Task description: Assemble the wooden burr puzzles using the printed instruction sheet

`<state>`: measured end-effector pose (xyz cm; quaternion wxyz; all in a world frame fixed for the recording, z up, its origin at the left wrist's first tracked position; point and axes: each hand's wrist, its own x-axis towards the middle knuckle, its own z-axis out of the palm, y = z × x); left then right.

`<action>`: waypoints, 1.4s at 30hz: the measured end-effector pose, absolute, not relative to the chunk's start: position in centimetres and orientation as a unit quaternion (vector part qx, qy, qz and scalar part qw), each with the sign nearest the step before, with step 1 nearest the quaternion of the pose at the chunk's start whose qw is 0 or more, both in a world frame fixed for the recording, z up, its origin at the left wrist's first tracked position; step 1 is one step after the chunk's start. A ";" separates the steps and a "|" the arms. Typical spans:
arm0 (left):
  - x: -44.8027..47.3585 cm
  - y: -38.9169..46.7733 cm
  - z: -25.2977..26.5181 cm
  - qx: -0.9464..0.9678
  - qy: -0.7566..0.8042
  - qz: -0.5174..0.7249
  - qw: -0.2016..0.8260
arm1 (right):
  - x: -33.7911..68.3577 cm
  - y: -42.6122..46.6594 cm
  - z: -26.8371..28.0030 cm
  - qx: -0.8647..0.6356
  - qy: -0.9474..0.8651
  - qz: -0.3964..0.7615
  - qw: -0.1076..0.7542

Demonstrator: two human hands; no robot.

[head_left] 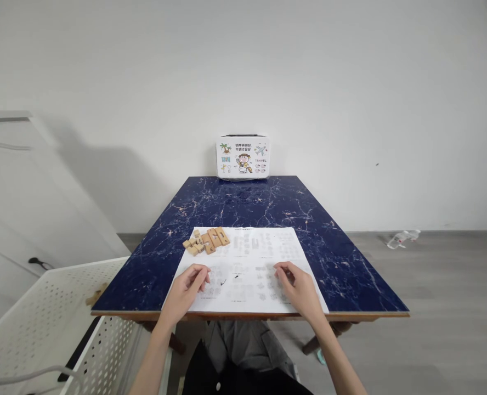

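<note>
A large white printed sheet (243, 293) lies at the near edge of the table, bearing faint grey figures of blocks. On its far left corner sits a loose group of wooden blocks (210, 241), some flat with dark numbers and cut-outs, others small cubes. My left hand (188, 283) rests on the sheet's left side, just nearer to me than the blocks, with fingers loosely curled and nothing seen in them. Over the right side of the sheet lies my right hand (296, 283), also loosely bent, thumb apart from the fingers, holding nothing visible.
The blue marble-patterned table (243, 203) reaches back to the wall. A white cartoon-printed case (243, 157) stands at its far edge. To the left is a white perforated basket (103, 351) with a wooden piece (96, 294) inside. Clear plastic (402, 238) lies on the floor, right.
</note>
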<state>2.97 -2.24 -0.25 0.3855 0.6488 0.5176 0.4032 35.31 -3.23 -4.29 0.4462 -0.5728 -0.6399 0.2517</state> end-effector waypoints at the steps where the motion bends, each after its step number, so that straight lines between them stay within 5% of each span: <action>1: 3.0 -2.3 -0.2 0.648 0.518 0.405 0.385 | 35.3 -3.2 -4.3 -0.573 -0.640 0.252 0.446; 42: 2.9 -2.2 -0.4 0.653 0.520 0.406 0.373 | 35.3 -3.1 -4.4 -0.574 -0.644 0.239 0.445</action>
